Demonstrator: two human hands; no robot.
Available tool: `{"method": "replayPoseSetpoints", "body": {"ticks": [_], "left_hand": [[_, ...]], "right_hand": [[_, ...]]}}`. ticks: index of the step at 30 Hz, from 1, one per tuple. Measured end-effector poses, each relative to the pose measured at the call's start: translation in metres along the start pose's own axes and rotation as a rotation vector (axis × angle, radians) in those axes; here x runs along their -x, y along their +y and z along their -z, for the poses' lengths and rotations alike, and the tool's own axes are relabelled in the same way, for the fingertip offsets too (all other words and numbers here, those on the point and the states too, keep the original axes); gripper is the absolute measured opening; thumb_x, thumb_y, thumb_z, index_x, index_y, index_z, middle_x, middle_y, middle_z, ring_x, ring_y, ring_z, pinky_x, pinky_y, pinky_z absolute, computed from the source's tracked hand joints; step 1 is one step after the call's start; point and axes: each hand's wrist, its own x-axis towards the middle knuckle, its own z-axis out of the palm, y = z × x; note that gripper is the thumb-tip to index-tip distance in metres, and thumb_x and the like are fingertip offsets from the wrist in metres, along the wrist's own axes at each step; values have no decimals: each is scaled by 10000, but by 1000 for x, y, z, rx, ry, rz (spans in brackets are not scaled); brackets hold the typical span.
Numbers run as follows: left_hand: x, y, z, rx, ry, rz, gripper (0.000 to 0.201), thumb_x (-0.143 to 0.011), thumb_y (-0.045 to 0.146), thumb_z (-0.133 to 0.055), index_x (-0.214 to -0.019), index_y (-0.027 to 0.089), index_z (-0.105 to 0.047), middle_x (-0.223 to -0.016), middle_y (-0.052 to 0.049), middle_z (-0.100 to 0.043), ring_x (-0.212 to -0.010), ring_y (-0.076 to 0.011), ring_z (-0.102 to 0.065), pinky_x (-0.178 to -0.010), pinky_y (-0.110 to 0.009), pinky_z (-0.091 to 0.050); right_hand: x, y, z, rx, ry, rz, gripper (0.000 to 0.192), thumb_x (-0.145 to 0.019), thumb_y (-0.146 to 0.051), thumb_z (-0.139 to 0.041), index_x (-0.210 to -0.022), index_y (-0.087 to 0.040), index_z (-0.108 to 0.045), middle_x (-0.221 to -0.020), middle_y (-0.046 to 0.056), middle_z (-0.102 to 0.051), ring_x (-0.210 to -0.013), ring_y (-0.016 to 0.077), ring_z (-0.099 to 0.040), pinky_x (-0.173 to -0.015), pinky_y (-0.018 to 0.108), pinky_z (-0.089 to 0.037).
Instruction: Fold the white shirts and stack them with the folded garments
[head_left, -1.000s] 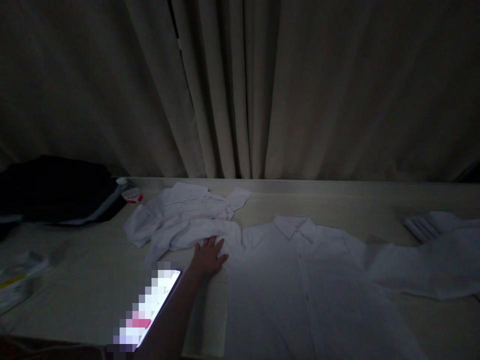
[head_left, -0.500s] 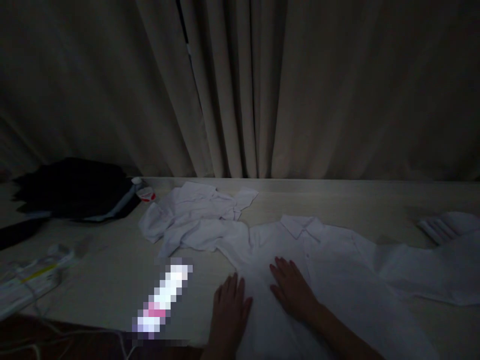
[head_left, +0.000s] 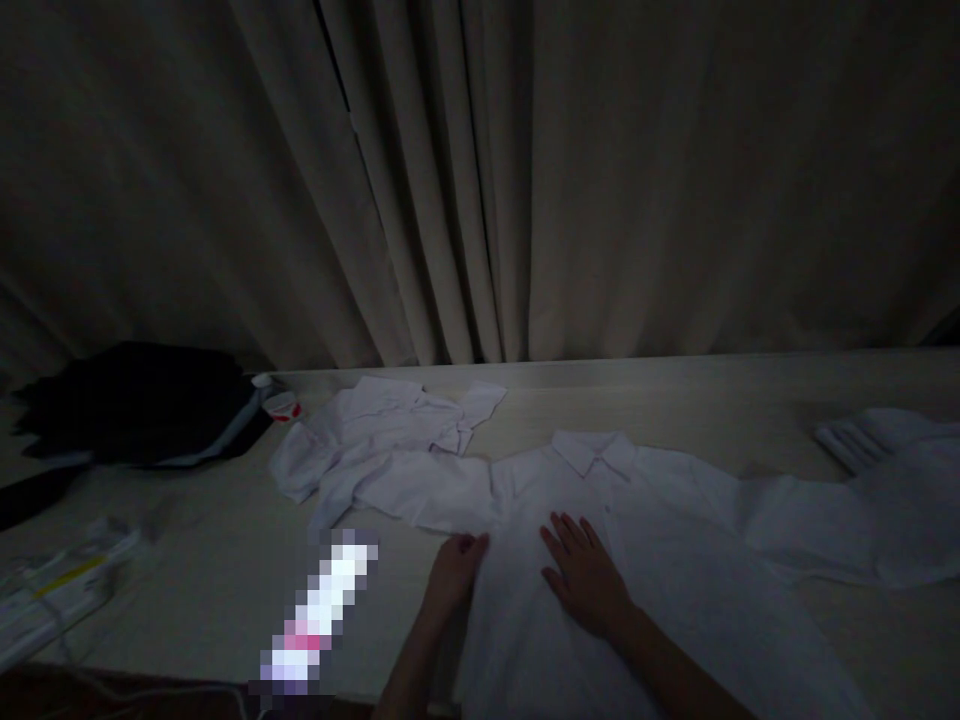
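Dimly, a curtain (head_left: 637,180) hangs behind the pale table (head_left: 202,580), where a white shirt (head_left: 690,580) lies spread, its hem cut off below. A dark pile (head_left: 142,400) melts into shadow; blocks mask a lit screen (head_left: 319,615). The right hand (head_left: 585,575) lies flat on the shirt, fingers apart, holding nothing; the left hand (head_left: 454,572) curls at its side edge, grip unclear.

Collared shirt (head_left: 690,590) on desk (head_left: 210,560); second garment (head_left: 390,415) behind-left of it; phone (head_left: 322,605) left; cloth pile (head_left: 135,400) far left; curtain (head_left: 637,180) behind desk.
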Motion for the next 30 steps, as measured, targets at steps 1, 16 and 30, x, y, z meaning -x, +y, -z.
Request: {"method": "replayPoseSetpoints", "body": {"ticks": [1,16,30], "left_hand": [[-3,-2,-1,14,25,2,381,-672,549,-529,-542,190,-531,-531,1,-553,-617,-187,-569,-575,-284,-377],[-8,-8,0,246,211,109,334,-569,542,-589,-616,222,-506,-452,45,-504,-446,-160,-520,-465,-295,-414],[-35,-11,3,140,298,67,363,-547,522,-652,-669,197,-550,-638,-10,-606,-675,-205,-598,-656,-332,-448]], "right_hand": [[0,0,0,0,-3,0,585,-934,-521,-255,-1433,-220,-306,-1528,106,-236,-1409,272,-172,-1153,506,-100],[2,3,-3,-29,49,26,573,-930,-534,-267,-1425,-250,-321,-1526,99,-246,-1404,276,-195,-1147,514,-118],[3,3,-2,-21,58,27,545,-923,-458,-349,-1424,-248,-315,-1524,88,-257,-1402,257,-205,-1154,495,-121]]}}
